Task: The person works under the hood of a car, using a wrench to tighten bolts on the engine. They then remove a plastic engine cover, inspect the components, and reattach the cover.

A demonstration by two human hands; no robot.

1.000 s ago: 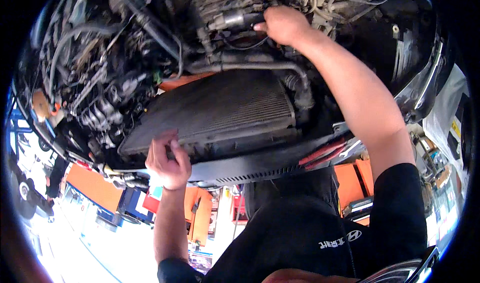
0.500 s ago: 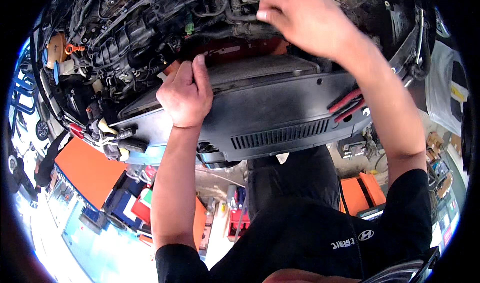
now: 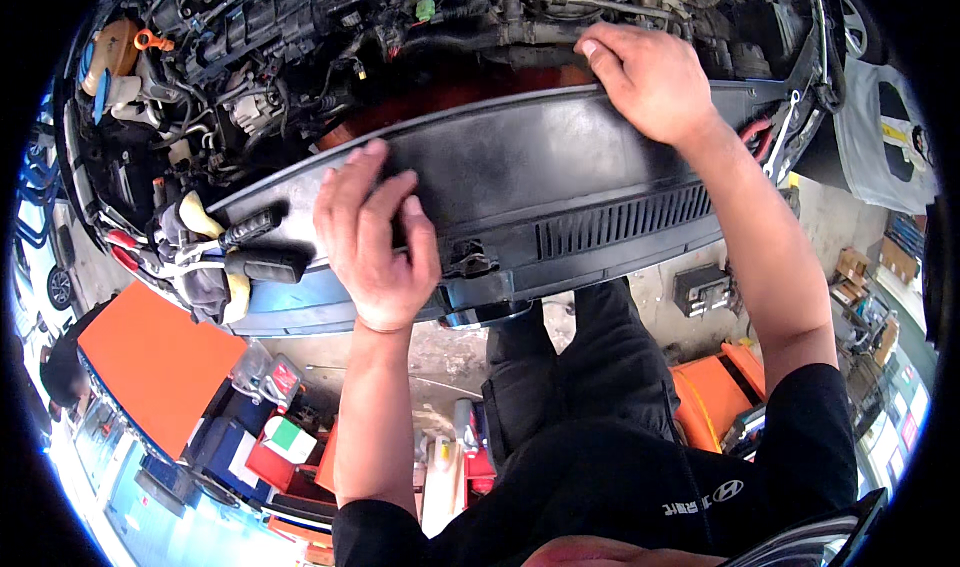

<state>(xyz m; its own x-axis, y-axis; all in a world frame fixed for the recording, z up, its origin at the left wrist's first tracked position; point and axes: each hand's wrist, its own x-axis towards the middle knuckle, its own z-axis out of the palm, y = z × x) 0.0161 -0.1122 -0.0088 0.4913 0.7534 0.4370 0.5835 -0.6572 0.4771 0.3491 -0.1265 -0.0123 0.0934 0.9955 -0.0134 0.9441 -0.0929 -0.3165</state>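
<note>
1. Currently, the black panel (image 3: 510,167) lies across the front of the car, before the engine (image 3: 290,27), its long far edge passing under or beside both hands.
2. My left hand (image 3: 380,237) is loosely spread over the panel's left part, with nothing visible in it; I can't tell whether its fingertips bear down.
3. My right hand (image 3: 655,82) curls at the far edge, and from this view I can't tell whether it pinches the rim.
4. To handle this well, I'd keep both hands light, share the pressure evenly, and avoid pressing on the slotted vent (image 3: 625,222) or knocking the wrench (image 3: 783,137) near the right end.
5. As for containers, a tan reservoir (image 3: 112,52) sits at the engine's left; its contents don't show.
6. Below left, a white-and-green item (image 3: 288,437) lies on or in a red tray (image 3: 265,462).
</note>
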